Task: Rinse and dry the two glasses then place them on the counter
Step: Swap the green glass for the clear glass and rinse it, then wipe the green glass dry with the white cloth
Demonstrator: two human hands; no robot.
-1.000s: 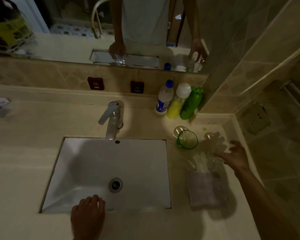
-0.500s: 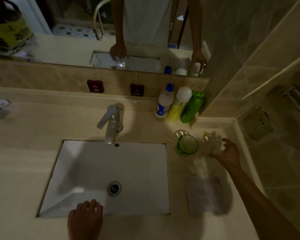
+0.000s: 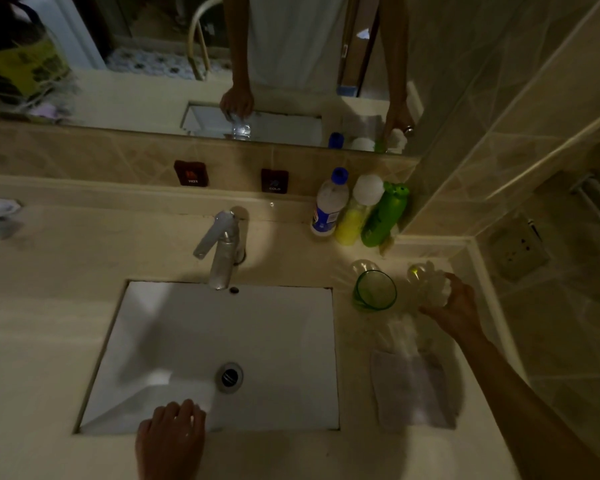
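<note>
Your right hand (image 3: 456,308) has its fingers curled round a clear, ribbed drinking glass (image 3: 430,284) at the back right of the beige counter (image 3: 49,306), and a wet glass held this lightly could slip or knock the green-rimmed tumbler (image 3: 374,291) just left of your grip. Your left hand (image 3: 170,441) rests open-fingered on the white sink's (image 3: 222,334) front edge, holding nothing. Three plastic bottles (image 3: 357,209) crowd the corner beyond, and a pale folded cloth (image 3: 413,389) lies nearer you.

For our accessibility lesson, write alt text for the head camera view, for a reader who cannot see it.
Seen from above in dim light, the right hand closes on a clear glass on the counter right of a white sink. The left hand rests on the sink's near edge. A green cup, a cloth and three bottles stand nearby.
</note>
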